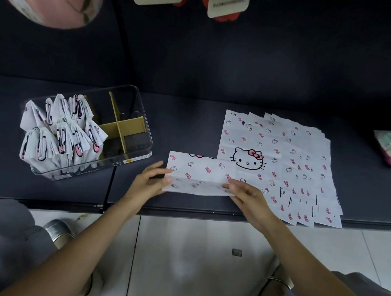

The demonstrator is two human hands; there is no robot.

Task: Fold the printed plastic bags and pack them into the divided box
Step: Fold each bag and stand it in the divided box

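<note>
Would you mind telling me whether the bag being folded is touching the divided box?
Apart. The head view shows a strip of dark surface between the bag held by both hands and the box.

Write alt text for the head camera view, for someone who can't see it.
Two hands, left hand and right hand, fold a printed plastic bag on a dark surface. A stack of flat bags lies right; a clear divided box, partly filled with folded bags, sits left.

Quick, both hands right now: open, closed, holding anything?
Left hand: pinching the left end of the bag being folded.
Right hand: pinching that bag's right end.
</note>
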